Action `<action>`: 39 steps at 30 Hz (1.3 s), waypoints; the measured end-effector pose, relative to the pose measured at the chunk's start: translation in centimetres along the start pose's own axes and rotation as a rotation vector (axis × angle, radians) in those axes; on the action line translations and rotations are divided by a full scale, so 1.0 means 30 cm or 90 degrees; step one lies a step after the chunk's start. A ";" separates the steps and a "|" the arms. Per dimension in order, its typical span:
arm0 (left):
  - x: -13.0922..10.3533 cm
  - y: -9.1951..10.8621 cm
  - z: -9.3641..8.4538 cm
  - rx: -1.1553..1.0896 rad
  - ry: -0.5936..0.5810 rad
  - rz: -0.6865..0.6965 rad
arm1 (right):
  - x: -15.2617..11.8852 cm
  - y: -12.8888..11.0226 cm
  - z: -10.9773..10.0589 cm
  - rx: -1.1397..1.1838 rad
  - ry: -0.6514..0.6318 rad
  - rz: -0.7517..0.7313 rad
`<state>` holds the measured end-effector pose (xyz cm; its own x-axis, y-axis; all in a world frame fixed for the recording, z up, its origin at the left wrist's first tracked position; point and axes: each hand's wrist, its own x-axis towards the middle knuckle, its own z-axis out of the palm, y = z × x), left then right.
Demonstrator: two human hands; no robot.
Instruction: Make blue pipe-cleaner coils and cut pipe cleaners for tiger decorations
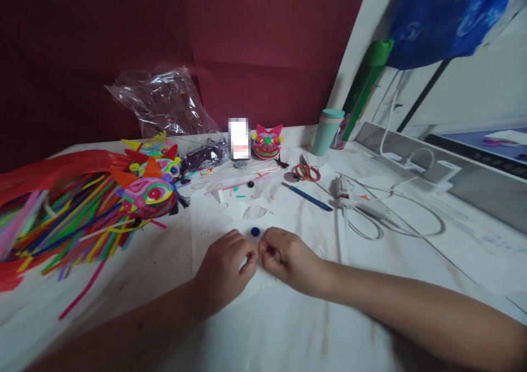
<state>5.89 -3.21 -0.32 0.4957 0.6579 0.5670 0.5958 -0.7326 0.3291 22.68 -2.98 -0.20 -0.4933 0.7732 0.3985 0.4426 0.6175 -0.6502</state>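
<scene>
My left hand (pixel 229 263) and my right hand (pixel 287 257) meet low over the white marbled table, fingers curled and fingertips pinched close together. Whatever lies between the fingertips is too small or hidden to make out. Just beyond them rests a small dark blue disc (pixel 255 231) on a white paper sheet (pixel 206 218). Farther back are paper scraps (pixel 254 213), a small black round piece (pixel 250 184) and thin green bits (pixel 241 196). A blue craft knife (pixel 307 196) lies to the right, with orange-handled scissors (pixel 308 172) behind it.
At left lie colourful animal-face ornaments (pixel 148 195) and a heap of bright strips (pixel 78 218). A phone (pixel 239 139), a pink animal-face ornament (pixel 267 141) and a mint tumbler (pixel 327 132) stand at the back. Clear plastic (pixel 164 103) leans there. A power strip (pixel 364 207) and cables occupy the right.
</scene>
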 end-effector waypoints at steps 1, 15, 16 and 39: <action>0.003 0.003 -0.004 -0.023 0.002 -0.029 | 0.002 -0.002 0.000 0.064 -0.013 0.062; 0.032 -0.045 -0.018 -0.623 -0.021 -0.491 | 0.005 -0.006 -0.026 0.135 -0.024 0.106; 0.031 -0.050 -0.017 -0.648 -0.003 -0.487 | 0.009 -0.004 -0.034 0.140 -0.009 0.105; 0.068 -0.233 -0.030 -0.284 0.022 -0.428 | -0.013 0.288 -0.617 -0.486 0.213 0.360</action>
<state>2.17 3.10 -0.78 0.0968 0.9823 0.1602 0.4476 -0.1867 0.8745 40.56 4.71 6.00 0.1213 0.9101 0.3962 0.9658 -0.0161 -0.2586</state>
